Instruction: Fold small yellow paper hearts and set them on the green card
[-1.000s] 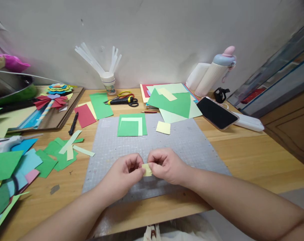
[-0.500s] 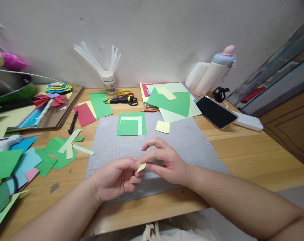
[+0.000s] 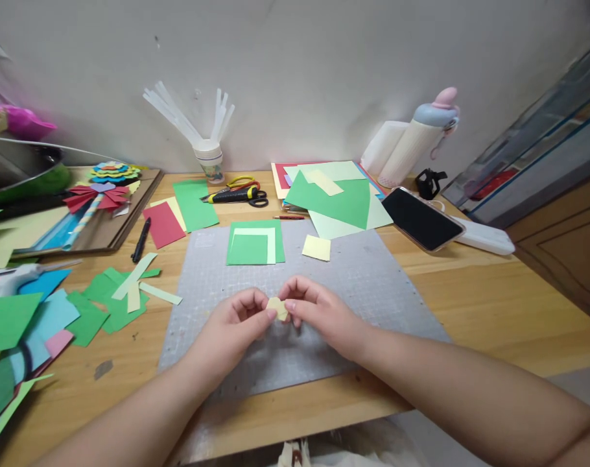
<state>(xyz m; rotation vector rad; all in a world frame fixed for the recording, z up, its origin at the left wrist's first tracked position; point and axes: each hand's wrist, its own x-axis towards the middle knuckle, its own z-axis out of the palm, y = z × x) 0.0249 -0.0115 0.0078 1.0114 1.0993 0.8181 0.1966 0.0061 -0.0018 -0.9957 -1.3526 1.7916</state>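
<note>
A small pale yellow paper piece [image 3: 277, 307] with an angular outline is held up between both hands, above the grey cutting mat [image 3: 373, 311]. My left hand [image 3: 239, 321] pinches its left edge between thumb and fingers. On the other edge, my right hand [image 3: 321, 314] grips it the same way. Farther back on the mat lie a pale yellow paper square [image 3: 316, 248] and a stack of green paper squares [image 3: 251, 251], from dark to light green. Fingertips cover part of the held piece's edges.
Green paper scraps [image 3: 88, 318], a black pen [image 3: 141, 240] and a glue gun [image 3: 13, 277] lie to the left. Behind the mat are a utility knife [image 3: 231, 194], a cup of straws [image 3: 209, 159] and stacked paper [image 3: 338, 198]. A phone [image 3: 421, 217] and a bottle [image 3: 416, 146] are at right.
The paper piece has turned to show its broad face and risen slightly. My right hand's raised fingers have closed in, and both hands now hold opposite edges.
</note>
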